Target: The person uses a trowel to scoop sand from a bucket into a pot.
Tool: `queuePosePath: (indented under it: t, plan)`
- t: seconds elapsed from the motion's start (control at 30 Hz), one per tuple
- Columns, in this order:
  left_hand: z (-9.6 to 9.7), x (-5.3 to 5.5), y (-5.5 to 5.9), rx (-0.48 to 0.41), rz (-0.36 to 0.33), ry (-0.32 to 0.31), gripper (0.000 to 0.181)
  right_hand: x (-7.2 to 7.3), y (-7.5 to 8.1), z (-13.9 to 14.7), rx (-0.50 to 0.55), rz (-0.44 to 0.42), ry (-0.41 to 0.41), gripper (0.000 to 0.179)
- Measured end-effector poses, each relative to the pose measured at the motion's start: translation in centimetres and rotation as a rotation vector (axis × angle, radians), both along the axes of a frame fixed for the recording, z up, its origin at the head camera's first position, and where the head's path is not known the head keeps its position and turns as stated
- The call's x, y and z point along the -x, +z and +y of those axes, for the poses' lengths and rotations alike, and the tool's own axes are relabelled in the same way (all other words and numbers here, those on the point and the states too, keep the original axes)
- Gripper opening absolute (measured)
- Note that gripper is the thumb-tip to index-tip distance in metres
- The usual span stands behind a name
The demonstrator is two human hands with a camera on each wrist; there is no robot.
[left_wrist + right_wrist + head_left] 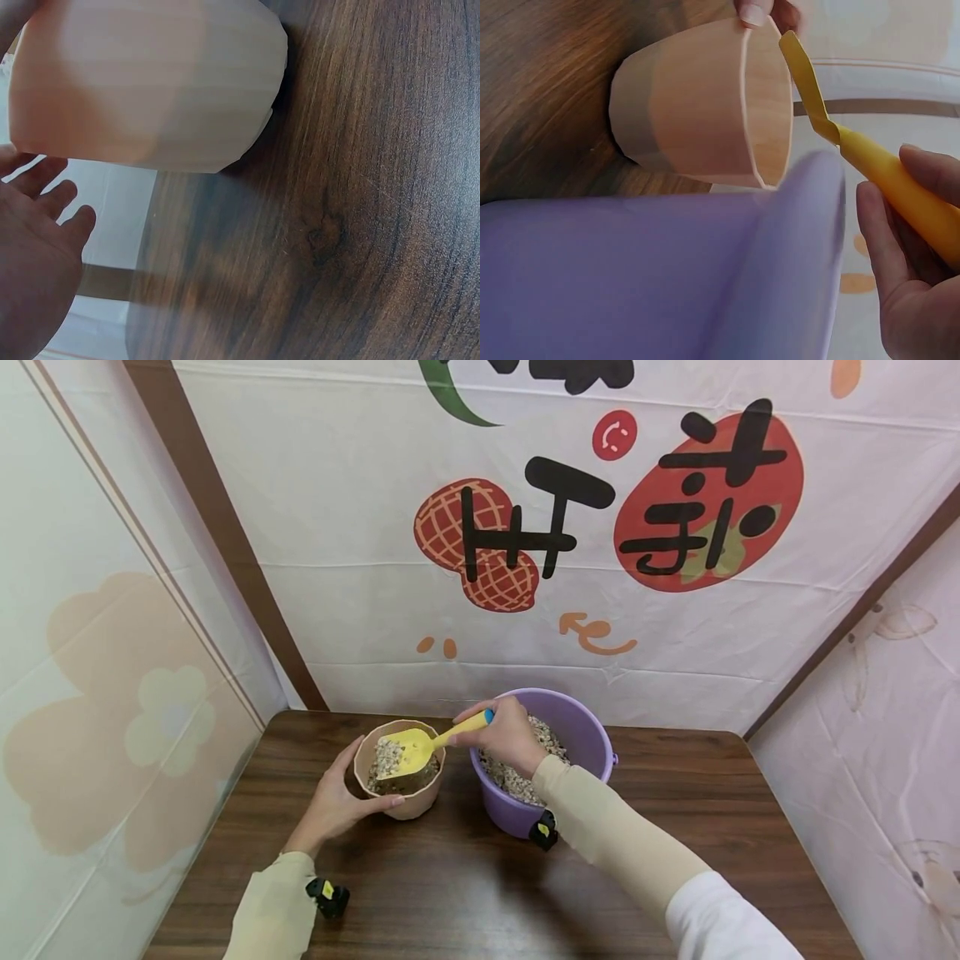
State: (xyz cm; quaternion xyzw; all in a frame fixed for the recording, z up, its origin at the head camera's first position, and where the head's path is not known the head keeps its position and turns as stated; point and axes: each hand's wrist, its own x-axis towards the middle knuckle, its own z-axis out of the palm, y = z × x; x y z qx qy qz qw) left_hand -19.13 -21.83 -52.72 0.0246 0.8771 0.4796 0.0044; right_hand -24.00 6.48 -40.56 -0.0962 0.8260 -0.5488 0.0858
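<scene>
In the head view my left hand (333, 806) grips a pale peach faceted flower pot (417, 803), thumb on the near rim and fingers along its left side. The pot stands on the table and contains some grainy gravel. My right hand (512, 737) holds the handle of a yellow toy shovel (415, 750) with a blue end. Its blade hangs over the pot's opening, carrying pale gravel (389, 757). In the right wrist view the shovel (808, 79) appears side-on above the rim. Below my right hand is a purple bucket (592, 731), partly filled with gravel.
The brown wood-grain table (420, 893) has its back edge against a printed white cloth wall (360, 610). Cloth walls also rise on the left and right. The bucket stands right of the pot, a narrow gap between them.
</scene>
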Motion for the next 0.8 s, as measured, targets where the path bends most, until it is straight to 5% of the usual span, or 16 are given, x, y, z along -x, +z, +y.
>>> queuePosePath:
  t: [0.2, 0.8]
  plan:
    - [0.0, 0.0, -0.1, 0.001, 0.009, -0.004, 0.124, -0.4, -0.1, -0.5, -0.14, 0.105, 0.043, 0.022]
    - [0.0, 0.1, -0.3, -0.018, 0.033, -0.008, 0.123, -1.1, 0.3, 0.0, -0.29, 0.221, 0.117, 0.018]
